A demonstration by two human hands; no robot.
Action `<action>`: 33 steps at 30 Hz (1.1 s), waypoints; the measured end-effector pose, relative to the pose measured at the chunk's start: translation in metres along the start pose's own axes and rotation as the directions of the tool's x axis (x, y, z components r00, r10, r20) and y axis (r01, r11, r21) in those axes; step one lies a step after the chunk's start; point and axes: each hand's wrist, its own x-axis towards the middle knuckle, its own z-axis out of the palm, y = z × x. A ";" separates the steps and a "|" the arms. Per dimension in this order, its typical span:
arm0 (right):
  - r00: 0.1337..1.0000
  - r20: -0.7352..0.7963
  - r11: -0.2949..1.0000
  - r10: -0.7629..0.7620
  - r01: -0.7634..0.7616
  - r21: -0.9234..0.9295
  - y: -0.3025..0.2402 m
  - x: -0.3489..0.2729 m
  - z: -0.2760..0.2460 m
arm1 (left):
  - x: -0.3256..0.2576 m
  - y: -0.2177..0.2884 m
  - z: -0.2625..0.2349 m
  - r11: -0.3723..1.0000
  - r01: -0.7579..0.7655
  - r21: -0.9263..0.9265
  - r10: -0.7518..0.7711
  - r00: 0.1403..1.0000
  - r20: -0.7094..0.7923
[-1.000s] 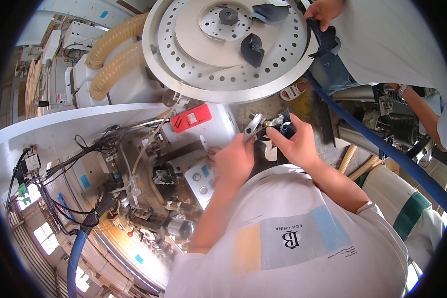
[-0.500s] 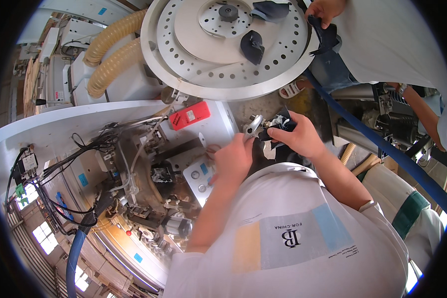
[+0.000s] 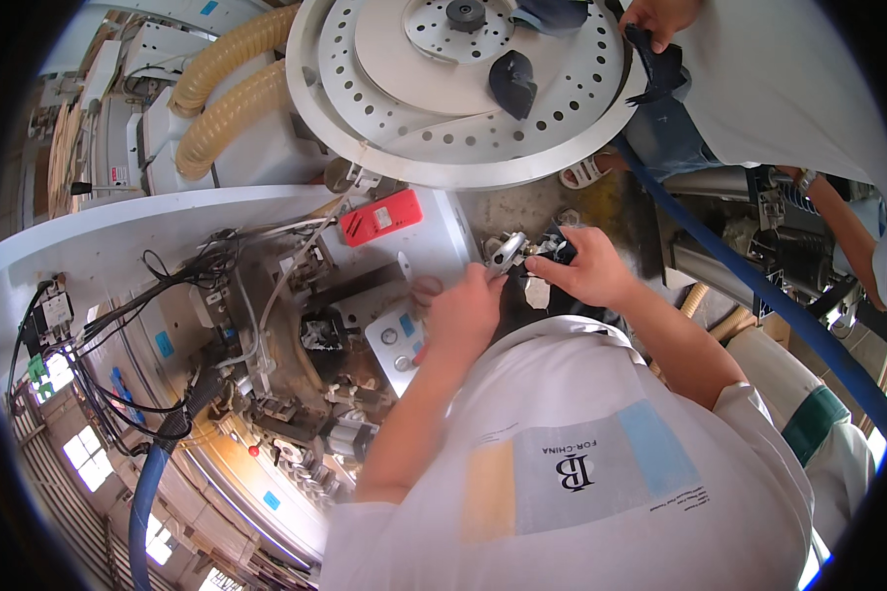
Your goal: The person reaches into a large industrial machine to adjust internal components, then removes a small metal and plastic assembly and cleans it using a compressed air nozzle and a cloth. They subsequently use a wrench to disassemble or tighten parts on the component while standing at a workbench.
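Low in front of my body, my left hand (image 3: 465, 313) is closed at the near end of a silver, rounded metal piece (image 3: 507, 253) whose exact kind I cannot make out. Just to the right, my right hand (image 3: 593, 268) pinches a dark piece of cloth (image 3: 554, 244), thumb on the near side, fingers over the top. The cloth lies up against the small metal parts beside the silver piece; its far edge is partly hidden. Beyond, a round white turntable (image 3: 463, 175) carries another dark cloth piece (image 3: 513, 85).
At the upper right, another person's hand (image 3: 660, 20) holds dark cloth by the turntable's rim. A red box (image 3: 382, 218) sits on the white machine housing to my left. Black cables (image 3: 192, 281) and beige hoses (image 3: 229, 118) run further left; a blue hose (image 3: 759, 281) crosses at right.
The view has shifted slightly, so the turntable sits higher and further right. My right hand has come a little closer to the silver piece, and less of its cloth shows.
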 end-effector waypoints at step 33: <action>0.849 0.364 0.893 0.384 -0.441 0.086 0.055 -0.012 0.025 | -0.003 -0.022 0.002 0.962 -0.218 0.164 0.157 0.935 0.319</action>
